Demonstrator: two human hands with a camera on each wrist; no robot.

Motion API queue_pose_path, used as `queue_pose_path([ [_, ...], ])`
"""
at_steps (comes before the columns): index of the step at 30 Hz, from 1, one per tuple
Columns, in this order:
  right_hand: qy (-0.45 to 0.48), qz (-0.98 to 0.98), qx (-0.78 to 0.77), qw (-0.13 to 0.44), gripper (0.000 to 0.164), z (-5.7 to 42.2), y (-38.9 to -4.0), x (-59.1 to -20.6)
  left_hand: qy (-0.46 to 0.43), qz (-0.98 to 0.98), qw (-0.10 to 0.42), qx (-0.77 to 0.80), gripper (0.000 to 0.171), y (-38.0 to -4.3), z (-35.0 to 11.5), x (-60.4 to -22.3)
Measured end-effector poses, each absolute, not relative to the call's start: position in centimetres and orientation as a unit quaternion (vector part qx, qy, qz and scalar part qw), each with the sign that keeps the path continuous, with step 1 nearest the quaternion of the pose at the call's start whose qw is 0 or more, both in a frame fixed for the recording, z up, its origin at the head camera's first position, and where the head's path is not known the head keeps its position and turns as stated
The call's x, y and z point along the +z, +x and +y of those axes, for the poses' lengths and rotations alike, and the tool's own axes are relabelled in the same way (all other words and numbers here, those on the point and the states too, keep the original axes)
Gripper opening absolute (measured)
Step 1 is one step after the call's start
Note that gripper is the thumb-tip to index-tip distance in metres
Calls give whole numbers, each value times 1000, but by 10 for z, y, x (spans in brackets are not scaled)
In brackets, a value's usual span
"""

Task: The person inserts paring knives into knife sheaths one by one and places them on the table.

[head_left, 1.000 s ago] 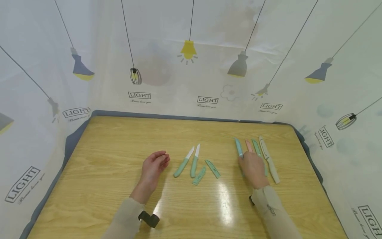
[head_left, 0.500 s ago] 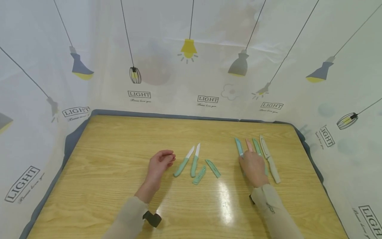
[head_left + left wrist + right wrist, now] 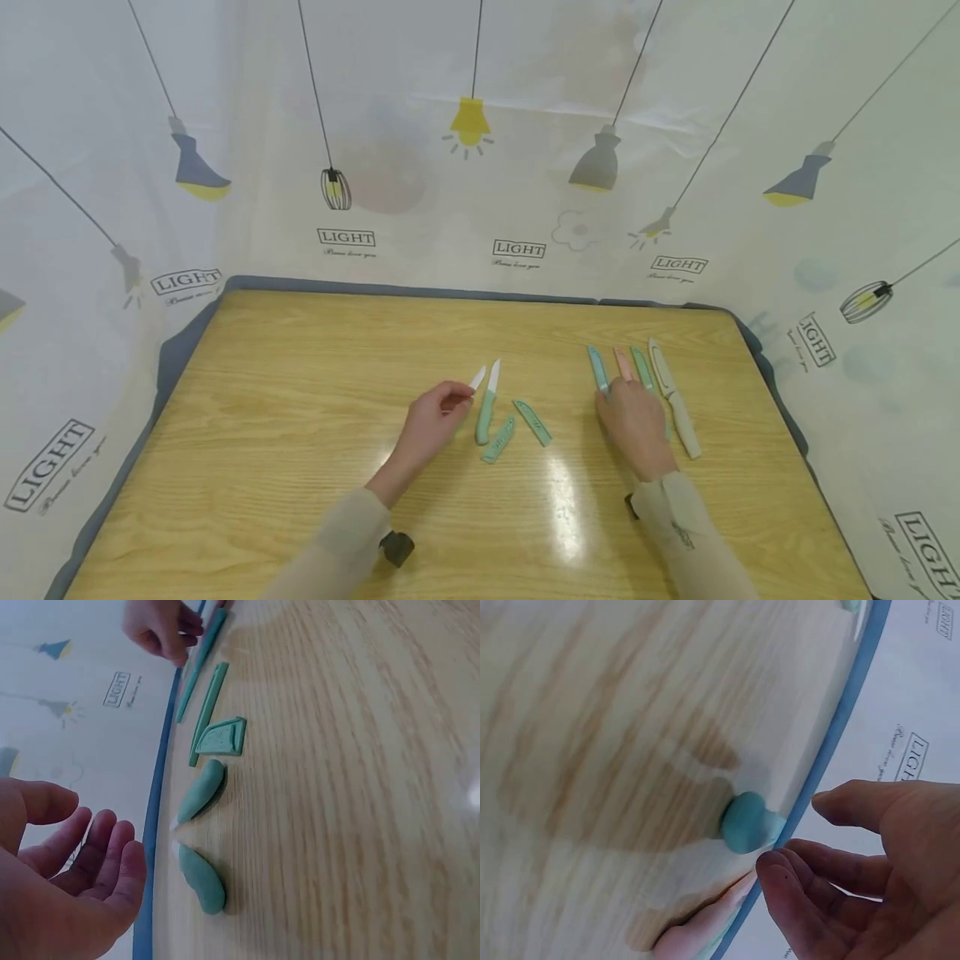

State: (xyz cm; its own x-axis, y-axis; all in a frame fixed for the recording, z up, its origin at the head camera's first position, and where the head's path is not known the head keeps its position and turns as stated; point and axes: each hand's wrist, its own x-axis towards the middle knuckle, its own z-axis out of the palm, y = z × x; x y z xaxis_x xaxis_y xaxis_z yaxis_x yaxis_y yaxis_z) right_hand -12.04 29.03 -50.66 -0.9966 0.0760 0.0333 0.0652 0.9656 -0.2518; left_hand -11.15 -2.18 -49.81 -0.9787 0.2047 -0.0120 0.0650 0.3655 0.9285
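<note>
My left hand hovers above the left of two small paring knives, its fingers loosely bent with nothing between them. It hides that knife's green handle in the head view, leaving the white blade showing; the left wrist view shows the handle apart from the fingers. Beside it lies the second paring knife. Two green blade sheaths lie to its right. My right hand is over a row of sheathed knives, nearest the blue knife and pink knife, thumb and fingers apart.
The row also has a green sheathed knife and, at its right end, a larger cream knife. A wooden table carries everything. A pale curtain printed with lamps stands round its back and sides.
My left hand has moved right, from beside the pair of unsheathed paring knives to over the left one. My right hand has stayed over the row of knives.
</note>
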Motion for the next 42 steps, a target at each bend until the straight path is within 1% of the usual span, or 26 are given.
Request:
queue_pose_path([
  [2,-33,-990,133,31,32,289,-117,-505,107,841,65,527,23,-111,-17,-499],
  [9,-36,-986,150,56,34,284,-108,-501,190,882,76,424,28,-109,4,-499],
  [14,-33,-984,158,70,34,281,-104,-499,214,911,103,336,33,-110,20,-498],
  [19,-25,-984,162,69,34,280,-100,-499,234,932,110,253,37,-111,32,-501],
  [25,-13,-983,172,60,33,281,-96,-500,264,946,84,167,34,-110,41,-507],
  [31,-10,-982,176,65,33,281,-96,-501,298,946,34,121,16,-108,44,-509],
  [34,-9,-982,174,67,32,282,-95,-501,309,945,16,106,10,-107,45,-511],
  [38,-8,-982,171,74,32,282,-95,-501,301,947,4,109,3,-106,46,-513],
  [42,-7,-982,172,79,32,281,-96,-502,284,950,8,127,5,-105,47,-512],
])
